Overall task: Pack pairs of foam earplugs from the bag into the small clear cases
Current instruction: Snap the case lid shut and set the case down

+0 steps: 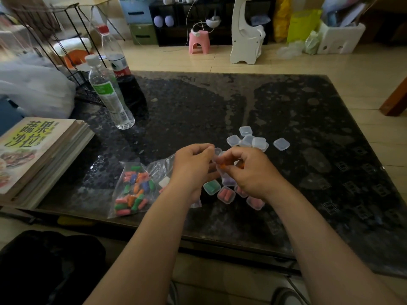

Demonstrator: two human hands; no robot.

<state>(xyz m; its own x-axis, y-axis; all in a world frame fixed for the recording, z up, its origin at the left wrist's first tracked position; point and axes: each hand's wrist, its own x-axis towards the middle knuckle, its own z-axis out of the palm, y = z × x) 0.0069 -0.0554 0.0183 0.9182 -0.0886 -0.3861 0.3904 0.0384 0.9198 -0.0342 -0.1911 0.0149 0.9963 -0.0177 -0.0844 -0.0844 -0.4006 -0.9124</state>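
A clear plastic bag [134, 190] full of several coloured foam earplugs lies on the dark table, left of my hands. My left hand [191, 164] holds a small clear case [218, 154] by its edge. Touching that case, my right hand [248, 170] pinches an orange earplug [222, 166]. Several empty clear cases [253, 140] are heaped behind my hands. Filled cases lie below them: a green pair [211, 187], a pink pair [226, 194], and another pink pair [255, 203].
Two water bottles [110, 95] stand at the back left of the table. A stack of books [41, 155] sits at the left edge. A white plastic bag [33, 89] and a wire rack are behind them. The table's front edge [220, 245] runs close to my forearms.
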